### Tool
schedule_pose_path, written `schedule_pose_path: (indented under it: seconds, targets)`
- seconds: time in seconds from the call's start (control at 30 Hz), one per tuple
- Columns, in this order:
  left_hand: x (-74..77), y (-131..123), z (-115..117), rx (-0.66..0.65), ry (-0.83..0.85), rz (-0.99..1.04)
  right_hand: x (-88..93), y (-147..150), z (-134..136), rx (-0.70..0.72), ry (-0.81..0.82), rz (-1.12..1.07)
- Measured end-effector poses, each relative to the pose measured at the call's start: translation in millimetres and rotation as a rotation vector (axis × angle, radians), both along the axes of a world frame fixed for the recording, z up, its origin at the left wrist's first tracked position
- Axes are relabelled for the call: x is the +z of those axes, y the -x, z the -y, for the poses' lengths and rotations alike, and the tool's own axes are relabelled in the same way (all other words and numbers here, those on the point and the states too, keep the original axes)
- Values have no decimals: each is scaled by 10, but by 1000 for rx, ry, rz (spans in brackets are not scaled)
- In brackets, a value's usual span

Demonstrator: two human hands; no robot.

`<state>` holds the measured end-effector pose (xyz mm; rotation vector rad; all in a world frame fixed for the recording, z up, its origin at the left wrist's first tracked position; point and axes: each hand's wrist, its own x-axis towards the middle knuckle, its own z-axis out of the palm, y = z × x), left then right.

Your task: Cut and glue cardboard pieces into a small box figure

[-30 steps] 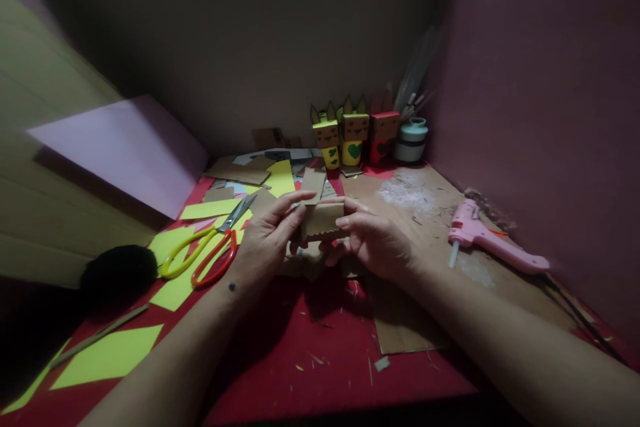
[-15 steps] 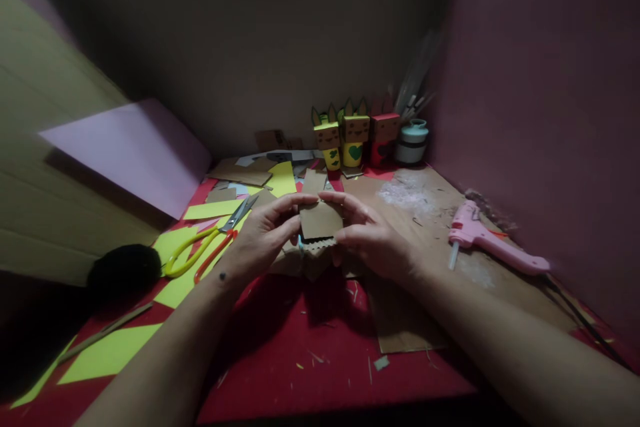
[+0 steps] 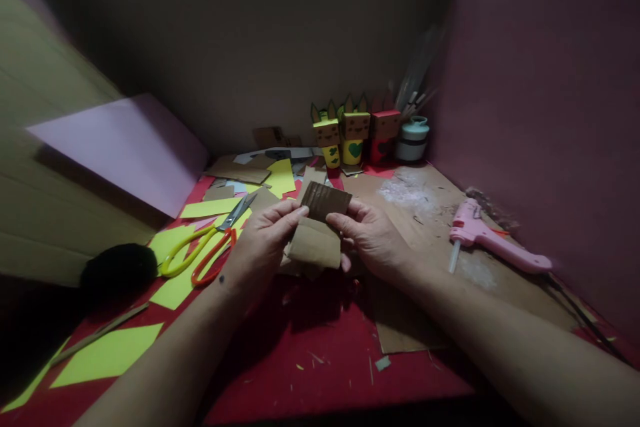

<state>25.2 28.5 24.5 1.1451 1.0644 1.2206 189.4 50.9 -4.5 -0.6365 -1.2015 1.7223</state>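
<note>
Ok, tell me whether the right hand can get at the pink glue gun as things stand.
Probably yes: nothing tall stands between the right hand and the pink glue gun, just flat brown board. It grips cardboard, though, so it would likely have to let go first.

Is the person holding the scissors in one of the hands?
No, the left hand and the right hand both hold cardboard, while the scissors lie on yellow paper.
</note>
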Motion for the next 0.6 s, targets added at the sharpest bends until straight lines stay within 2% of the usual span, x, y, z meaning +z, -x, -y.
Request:
schedule_pose_path:
  seconds: [0.27, 0.33, 0.4, 0.5, 0.6]
  targets:
    - [54, -24, 58, -103, 8, -91, 16, 11, 47, -233, -72, 90]
    - [62, -22, 61, -132, 44, -95, 18, -4, 52, -207, -106, 99]
    - [53, -15, 58, -128, 39, -87, 15, -26, 53, -117, -118, 96]
    - [18, 2, 45, -60, -42, -91, 2, -55, 45, 11, -87, 28]
    - [-9, 12, 40, -30, -79, -111, -9, -63, 36, 39, -44, 12]
